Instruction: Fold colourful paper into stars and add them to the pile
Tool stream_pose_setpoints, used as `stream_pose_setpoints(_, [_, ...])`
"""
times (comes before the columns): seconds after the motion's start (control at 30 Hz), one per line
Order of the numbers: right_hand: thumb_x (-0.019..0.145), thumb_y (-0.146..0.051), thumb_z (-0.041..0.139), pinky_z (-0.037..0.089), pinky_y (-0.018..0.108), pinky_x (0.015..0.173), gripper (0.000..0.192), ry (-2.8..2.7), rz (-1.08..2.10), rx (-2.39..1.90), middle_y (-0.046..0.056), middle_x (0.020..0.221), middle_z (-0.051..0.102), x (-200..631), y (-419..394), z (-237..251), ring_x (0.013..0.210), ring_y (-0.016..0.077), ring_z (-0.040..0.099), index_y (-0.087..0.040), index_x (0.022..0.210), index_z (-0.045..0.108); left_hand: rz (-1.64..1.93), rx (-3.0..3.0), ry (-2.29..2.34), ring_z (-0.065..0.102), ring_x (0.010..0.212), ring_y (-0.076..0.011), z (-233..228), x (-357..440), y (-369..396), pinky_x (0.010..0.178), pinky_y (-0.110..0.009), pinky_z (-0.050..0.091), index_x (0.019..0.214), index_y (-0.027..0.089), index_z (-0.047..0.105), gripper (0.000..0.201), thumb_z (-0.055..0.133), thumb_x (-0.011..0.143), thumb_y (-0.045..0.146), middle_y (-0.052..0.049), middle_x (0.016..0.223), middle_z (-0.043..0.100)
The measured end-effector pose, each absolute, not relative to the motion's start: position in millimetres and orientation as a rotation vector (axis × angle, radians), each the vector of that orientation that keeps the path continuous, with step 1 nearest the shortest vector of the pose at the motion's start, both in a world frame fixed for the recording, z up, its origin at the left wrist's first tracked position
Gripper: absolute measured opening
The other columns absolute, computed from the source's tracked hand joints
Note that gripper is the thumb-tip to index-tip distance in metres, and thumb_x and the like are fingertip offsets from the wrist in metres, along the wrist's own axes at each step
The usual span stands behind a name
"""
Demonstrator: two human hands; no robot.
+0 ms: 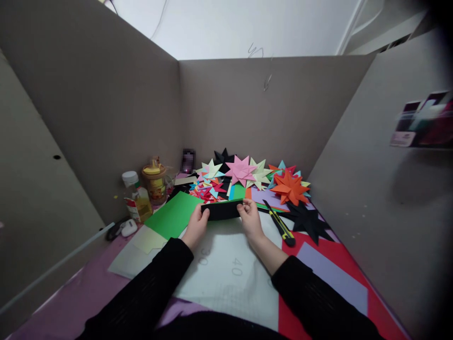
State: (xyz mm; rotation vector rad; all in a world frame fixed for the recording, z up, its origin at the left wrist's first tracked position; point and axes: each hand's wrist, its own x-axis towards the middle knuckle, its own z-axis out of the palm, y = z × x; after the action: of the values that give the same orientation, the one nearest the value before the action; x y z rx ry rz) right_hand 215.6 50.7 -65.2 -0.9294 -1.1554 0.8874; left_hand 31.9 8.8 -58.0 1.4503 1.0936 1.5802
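**Black paper strip pinched between both hands at frame centre**

Seen from the head camera, looking down into a corner booth of grey cardboard walls (247,108). At the centre of the frame: a folded black paper strip (222,210), lying flat and horizontal, just above a pale cutting mat (226,269) with printed numbers 30 and 40. Held at its left end by the left hand (197,225), fingers closed around the edge, thumb on top. Held at its right end by the right hand (250,218), fingertips pinching the upper corner. Both arms in black sleeves, entering from the bottom of the frame.

Left of the strip, touching the mat: a green paper sheet (173,215). Right of the right hand, lying diagonally: a yellow-and-black utility knife (281,226). Further right, on red paper (354,264): a black paper star (309,222) and a lilac sheet (332,276).

Behind the strip, against the back wall: a heap of folded stars, among them a pink star (241,171), an orange star (289,187) and pale yellow ones, plus small coloured scraps (208,189).

In the left middle of the frame, on the counter (81,288): a small bottle with white cap (136,196), a jar with yellow lid (155,182), and a white object (129,228), too small to identify.
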Motion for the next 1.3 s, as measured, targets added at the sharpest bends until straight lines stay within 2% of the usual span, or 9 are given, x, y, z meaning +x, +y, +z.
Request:
stream_pose_setpoints(0.07, [0.073, -0.048, 0.064, 0.04, 0.028, 0.066, 0.039, -1.151, 0.937, -0.902, -0.001, 0.072, 0.057, 217.4, 52.2, -65.4, 0.067, 0.0152, 0.051, -0.019, 0.096, 0.055, 1.599, 1.431, 1.114, 0.054, 0.083, -0.0161, -57.0, 31.2, 9.1, 0.079, -0.027, 0.042, 0.092, 0.018, 0.054, 0.017, 0.05, 0.087, 0.033, -0.002, 0.088, 0.06])
stream_pose_setpoints(0.2, [0.075, -0.048, 0.061, 0.041, 0.03, 0.071, 0.031, -1.225, 0.875, -0.919, 0.001, 0.072, 0.059, 220.5, 51.6, -63.0, 0.071, 0.0165, 0.052, -0.017, 0.079, 0.06, 1.605, 1.394, 1.113, 0.053, 0.08, -0.0157, -55.2, 31.4, 8.4, 0.075, -0.026, 0.042, 0.09, 0.018, 0.054, 0.017, 0.05, 0.086, 0.034, -0.001, 0.084, 0.059])
stream_pose_setpoints(0.37, [0.072, -0.041, 0.067, 0.043, 0.029, 0.069, 0.032, -1.145, 0.88, -0.832, -0.001, 0.074, 0.058, 218.0, 47.0, -57.6, 0.071, 0.0154, 0.054, -0.021, 0.093, 0.055, 1.657, 1.301, 1.151, 0.052, 0.079, -0.0152, -58.1, 29.3, 12.4, 0.074, -0.026, 0.041, 0.09, 0.017, 0.055, 0.017, 0.053, 0.083, 0.033, 0.0, 0.082, 0.058])
stream_pose_setpoints(0.5, [0.071, -0.035, 0.069, 0.044, 0.029, 0.071, 0.024, -1.196, 0.891, -0.794, 0.0, 0.078, 0.058, 218.1, 44.7, -56.1, 0.074, 0.0152, 0.055, -0.021, 0.084, 0.055, 1.693, 1.175, 1.143, 0.053, 0.079, -0.0153, -62.1, 26.2, 18.0, 0.075, -0.026, 0.042, 0.088, 0.017, 0.056, 0.019, 0.056, 0.081, 0.034, 0.0, 0.083, 0.06])
stream_pose_setpoints(0.67, [0.068, -0.031, 0.07, 0.046, 0.031, 0.076, 0.027, -1.225, 0.961, -0.769, 0.002, 0.085, 0.061, 219.6, 45.6, -58.3, 0.081, 0.0173, 0.058, -0.022, 0.09, 0.057, 1.718, 1.064, 1.09, 0.055, 0.081, -0.0166, -66.5, 24.8, 22.5, 0.078, -0.028, 0.042, 0.091, 0.016, 0.058, 0.024, 0.06, 0.078, 0.036, -0.001, 0.083, 0.062])
stream_pose_setpoints(1.0, [0.07, -0.035, 0.07, 0.047, 0.029, 0.068, 0.028, -1.227, 0.98, -0.787, 0.002, 0.076, 0.064, 221.5, 49.0, -60.1, 0.071, 0.0164, 0.059, -0.022, 0.093, 0.062, 1.685, 1.022, 1.048, 0.056, 0.082, -0.0176, -71.0, 23.1, 24.1, 0.082, -0.031, 0.043, 0.093, 0.016, 0.059, 0.026, 0.061, 0.078, 0.037, -0.002, 0.085, 0.063])
stream_pose_setpoints(1.3, [0.072, -0.037, 0.068, 0.048, 0.03, 0.07, 0.027, -1.246, 0.964, -0.827, 0.003, 0.079, 0.068, 222.2, 49.3, -61.9, 0.074, 0.0173, 0.061, -0.02, 0.093, 0.065, 1.699, 1.054, 1.085, 0.055, 0.08, -0.017, -67.5, 23.9, 23.0, 0.08, -0.029, 0.041, 0.09, 0.017, 0.057, 0.026, 0.061, 0.076, 0.04, -0.001, 0.084, 0.061])
